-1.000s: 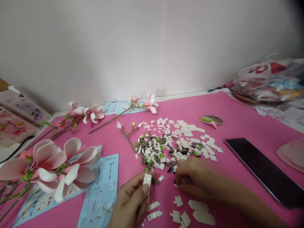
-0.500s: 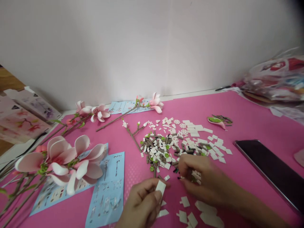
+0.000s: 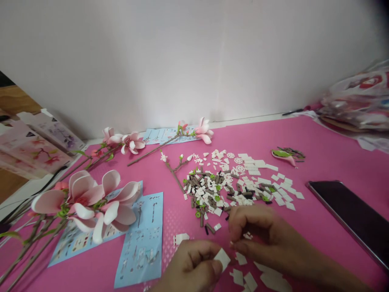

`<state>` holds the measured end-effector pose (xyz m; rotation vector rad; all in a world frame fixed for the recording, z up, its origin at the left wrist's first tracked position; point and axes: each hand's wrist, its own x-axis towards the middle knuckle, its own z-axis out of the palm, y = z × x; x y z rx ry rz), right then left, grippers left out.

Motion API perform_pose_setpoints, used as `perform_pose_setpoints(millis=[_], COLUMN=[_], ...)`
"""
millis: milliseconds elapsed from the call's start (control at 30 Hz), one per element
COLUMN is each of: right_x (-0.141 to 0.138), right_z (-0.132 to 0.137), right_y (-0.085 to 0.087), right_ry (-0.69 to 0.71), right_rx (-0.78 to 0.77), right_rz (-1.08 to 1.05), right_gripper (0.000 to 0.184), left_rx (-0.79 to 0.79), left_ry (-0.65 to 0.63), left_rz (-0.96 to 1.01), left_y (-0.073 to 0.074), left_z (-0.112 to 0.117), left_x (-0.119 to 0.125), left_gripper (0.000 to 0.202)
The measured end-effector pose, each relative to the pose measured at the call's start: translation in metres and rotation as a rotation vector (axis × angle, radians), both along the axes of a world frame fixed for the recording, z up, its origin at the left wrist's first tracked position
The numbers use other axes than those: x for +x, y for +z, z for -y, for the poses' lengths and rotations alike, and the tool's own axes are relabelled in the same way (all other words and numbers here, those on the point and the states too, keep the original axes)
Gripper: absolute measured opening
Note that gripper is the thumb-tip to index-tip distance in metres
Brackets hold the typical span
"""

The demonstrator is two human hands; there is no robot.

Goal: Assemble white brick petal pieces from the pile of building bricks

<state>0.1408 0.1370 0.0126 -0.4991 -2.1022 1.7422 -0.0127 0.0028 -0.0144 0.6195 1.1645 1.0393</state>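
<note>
My left hand (image 3: 197,265) is at the bottom centre, pinching a flat white building piece (image 3: 222,259) between thumb and forefinger. Close by on the right, my right hand (image 3: 264,237) is closed, thumb and fingertips together on a tiny pale piece that is hard to make out. Small white bits (image 3: 248,235) show inside its curled fingers. Beyond both hands spreads a pile of white, brown and green building pieces (image 3: 209,190). Larger white plates (image 3: 251,282) lie below my right hand, and a white piece (image 3: 181,238) rests just past my left knuckles.
Built magnolia flowers (image 3: 88,202) lie at the left over blue instruction sheets (image 3: 141,243). A branch (image 3: 174,174) and a flowered stem (image 3: 158,152) lie farther back. At the right are a phone (image 3: 343,211), a small pink-green part (image 3: 284,156) and plastic bags (image 3: 358,101). Boxes (image 3: 39,150) stand far left.
My left hand has moved right and slightly down with the white piece, uncovering another white piece behind it. My right fingertips have lowered from the pile's edge toward my left hand. The view has shifted slightly.
</note>
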Motion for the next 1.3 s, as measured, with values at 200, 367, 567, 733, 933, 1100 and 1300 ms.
perform_pose_setpoints(millis=[200, 367, 567, 733, 933, 1100, 1300], right_x=[0.001, 0.001, 0.000, 0.000, 0.001, -0.002, -0.002], right_z=[0.003, -0.001, -0.002, -0.001, -0.001, 0.002, 0.005], right_y=[-0.004, -0.012, -0.018, -0.018, -0.016, -0.012, -0.009], right_ry=[0.039, 0.044, 0.075, 0.063, 0.074, 0.093, 0.133], right_rx=[-0.021, 0.053, 0.256, 0.319, 0.327, 0.317, 0.320], right_rz=[0.051, 0.082, 0.037, 0.044, 0.072, 0.106, 0.126], right_gripper=[0.010, 0.005, 0.004, 0.005, 0.008, 0.007, 0.010], left_rx=[-0.002, -0.026, -0.042, 0.003, 0.121, 0.122, 0.200], left_ry=[0.004, 0.030, 0.062, 0.070, -0.020, -0.085, -0.113], left_rz=[0.051, 0.035, 0.070, -0.005, -0.200, -0.400, -0.574], left_y=[0.000, 0.005, 0.003, 0.000, -0.004, -0.011, -0.007], left_z=[-0.001, -0.006, -0.008, -0.006, -0.002, 0.000, -0.004], left_x=[0.000, 0.001, 0.001, 0.000, -0.004, -0.005, -0.001], left_gripper=[0.011, 0.014, 0.021, 0.016, 0.023, 0.032, 0.040])
